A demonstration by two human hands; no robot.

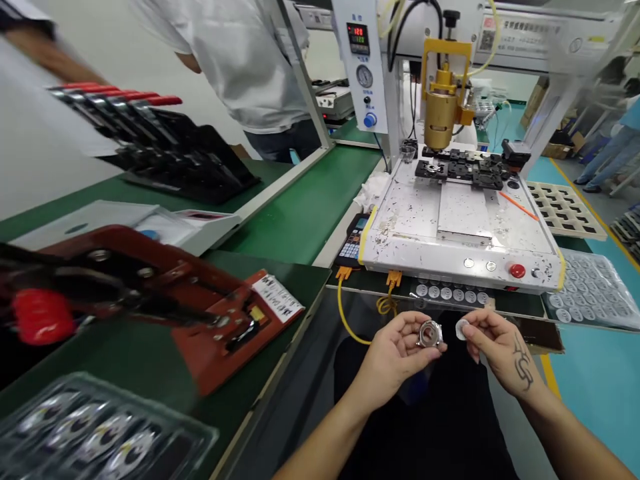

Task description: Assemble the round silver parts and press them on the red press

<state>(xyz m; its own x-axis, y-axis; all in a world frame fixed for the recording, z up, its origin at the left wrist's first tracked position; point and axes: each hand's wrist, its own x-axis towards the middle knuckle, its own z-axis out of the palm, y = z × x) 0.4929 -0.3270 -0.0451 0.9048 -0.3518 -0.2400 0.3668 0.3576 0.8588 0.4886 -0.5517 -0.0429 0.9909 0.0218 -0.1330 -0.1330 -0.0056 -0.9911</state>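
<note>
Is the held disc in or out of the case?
Out: right hand holds the disc, apart from the case in the left hand.

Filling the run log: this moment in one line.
left hand: holds silver round case | right hand: holds translucent disc | held parts: apart | ahead: white benchtop machine

Left hand [393, 353] fingers curled in a grip, thumb extended toward the right. Right hand [495, 350] pinching thumb-to-fingers, tattoo [523, 363] near the wrist. Bare forearms [327, 433] angled inward, hands apart.

Factory workshop, benchtop machine [441, 120], plastic parts tray [193, 445]
</note>
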